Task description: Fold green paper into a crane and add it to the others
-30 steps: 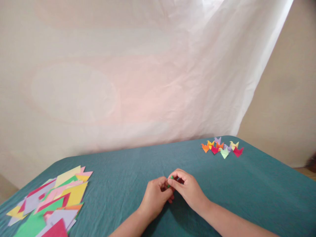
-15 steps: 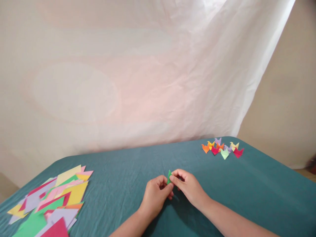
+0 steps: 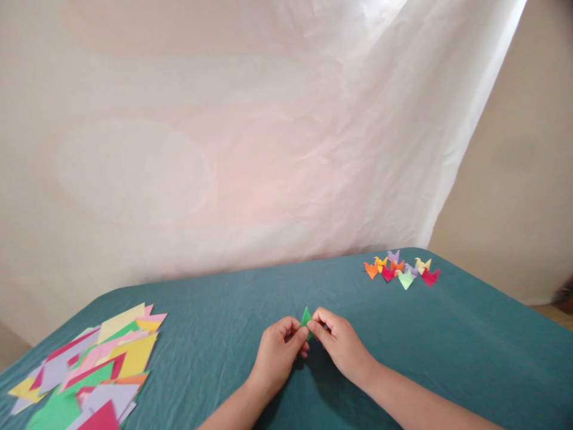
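Observation:
A small folded piece of green paper (image 3: 306, 316) is held up over the middle of the table, its pointed tip upward. My left hand (image 3: 283, 346) pinches its left side between thumb and fingers. On the other side my right hand (image 3: 336, 337) grips the right edge in the same way, thumb toward me. The two thumbs almost meet in front of the paper and cover its lower part.
Loose coloured paper sheets (image 3: 134, 352) overlap in a pile on the left of the green-covered table (image 3: 215, 334). Several folded paper birds (image 3: 406, 279) in orange, yellow, purple, red and pale green stand at the back right. A pale cloth (image 3: 250, 149) hangs behind.
The green paper has turned so that a broader face shows. My left thumb has risen a little on it, and both hands stay close together around it.

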`<state>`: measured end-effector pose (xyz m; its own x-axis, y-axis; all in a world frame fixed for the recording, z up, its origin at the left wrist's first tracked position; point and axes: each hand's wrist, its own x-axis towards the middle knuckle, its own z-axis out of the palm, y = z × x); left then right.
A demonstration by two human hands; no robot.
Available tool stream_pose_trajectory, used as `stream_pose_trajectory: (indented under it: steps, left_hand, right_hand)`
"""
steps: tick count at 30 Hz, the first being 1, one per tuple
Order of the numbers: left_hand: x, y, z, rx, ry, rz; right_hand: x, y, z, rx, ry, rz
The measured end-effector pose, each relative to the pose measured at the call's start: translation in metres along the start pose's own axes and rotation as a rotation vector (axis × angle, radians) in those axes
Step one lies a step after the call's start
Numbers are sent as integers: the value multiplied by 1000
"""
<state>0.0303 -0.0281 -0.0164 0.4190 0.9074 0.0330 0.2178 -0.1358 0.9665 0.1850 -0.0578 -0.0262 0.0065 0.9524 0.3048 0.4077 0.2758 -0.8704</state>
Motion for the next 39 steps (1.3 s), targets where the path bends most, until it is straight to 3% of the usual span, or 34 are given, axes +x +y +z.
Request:
stream_pose_trajectory:
  steps: [4,7,11,13,15,20,23,30,39]
  left_hand:
    - [8,-10,-5,-125,23,-43]
    - [11,-8,-9,-370,-2,-115]
    - [8,-1,-14,-708,-236,-282]
    - [6,2,-14,-775,-360,-365]
    - [4,2,-13,-755,-384,-390]
    - [6,3,-8,-451,-129,-169]
    - [6,3,-7,-194,-74,-37]
    - [4,0,-8,38,27,50]
    - [-1,7,-1,136,170,105]
  right_hand:
    - [0,5,0,107,-13,73]
    - [0,7,-1,195,-34,87]
    - [2,0,-6,297,-47,22]
    - [2,-3,-7,286,-100,-31]
    - [2,-4,-8,259,-128,-33]
    - [4,4,-8,192,-18,171]
    - [5,7,-7,193,-29,207]
    - [-1,-1,-3,198,-148,137]
    - [-7,-14,5,-92,-91,-3]
